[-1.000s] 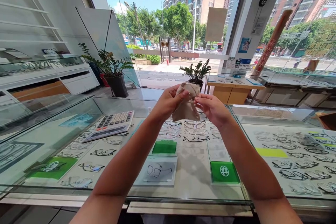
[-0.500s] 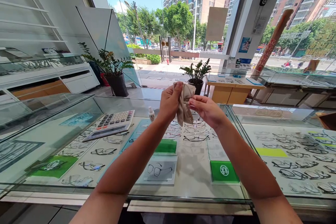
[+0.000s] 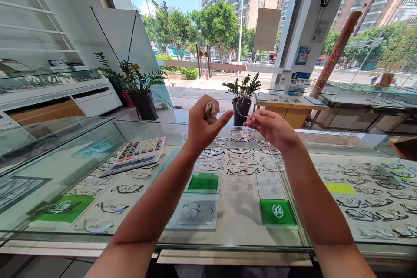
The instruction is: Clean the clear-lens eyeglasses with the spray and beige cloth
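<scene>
My left hand (image 3: 199, 125) is closed around a bunched beige cleaning cloth (image 3: 210, 112), with the thumb stretched out to the right. Thin-rimmed eyeglasses (image 3: 241, 114) are pinched by the fingertips of my right hand (image 3: 274, 128). One round rim points left, towards my left thumb, and a slim temple hangs below the right fingers. Cloth and eyeglasses are apart. Both hands are raised over the glass display case (image 3: 237, 234), where rows of spectacle frames (image 3: 243, 170) lie.
A large calculator (image 3: 135, 156) rests on the glass at left. Green cards (image 3: 278, 213) and a picture card of glasses (image 3: 197, 213) lie near the front. Potted plants (image 3: 143, 104) stand beyond the case. Another display case (image 3: 368, 173) adjoins on the right.
My hands have moved apart. The cloth, earlier spread between both hands over the eyeglasses, is now bunched in my left hand, and the eyeglasses show uncovered in my right hand.
</scene>
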The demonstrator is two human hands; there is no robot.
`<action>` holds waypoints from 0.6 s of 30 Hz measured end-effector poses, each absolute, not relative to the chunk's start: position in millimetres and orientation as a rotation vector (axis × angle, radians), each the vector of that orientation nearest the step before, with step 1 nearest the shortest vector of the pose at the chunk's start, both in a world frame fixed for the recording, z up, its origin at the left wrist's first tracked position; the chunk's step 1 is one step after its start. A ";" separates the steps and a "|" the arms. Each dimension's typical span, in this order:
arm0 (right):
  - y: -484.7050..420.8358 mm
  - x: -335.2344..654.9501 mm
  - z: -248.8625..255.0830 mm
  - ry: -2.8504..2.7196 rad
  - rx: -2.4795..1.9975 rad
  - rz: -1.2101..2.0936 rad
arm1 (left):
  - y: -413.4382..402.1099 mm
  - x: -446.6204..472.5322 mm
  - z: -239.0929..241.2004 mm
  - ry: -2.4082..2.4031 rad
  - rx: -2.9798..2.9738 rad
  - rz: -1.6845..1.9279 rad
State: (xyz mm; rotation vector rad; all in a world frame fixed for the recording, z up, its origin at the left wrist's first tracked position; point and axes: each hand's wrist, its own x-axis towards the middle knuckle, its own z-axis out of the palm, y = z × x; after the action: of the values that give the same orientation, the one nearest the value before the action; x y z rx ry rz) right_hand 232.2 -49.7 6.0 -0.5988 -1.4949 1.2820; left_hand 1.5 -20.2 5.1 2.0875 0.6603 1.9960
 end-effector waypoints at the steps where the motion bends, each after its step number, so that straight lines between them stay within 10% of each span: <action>1: -51.5 232.3 7.3 -1.517 -0.611 1.274 | -23.3 2.1 6.2 0.627 2.194 1.996; 18: -75.2 233.0 19.5 -1.734 -0.684 0.938 | -32.7 0.9 5.9 0.679 2.545 2.028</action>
State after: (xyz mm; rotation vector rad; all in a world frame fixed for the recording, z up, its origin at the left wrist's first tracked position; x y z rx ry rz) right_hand 233.0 -75.2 19.5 -0.6842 -1.7336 0.9378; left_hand 0.9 -32.7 5.9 2.5445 0.6790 2.0278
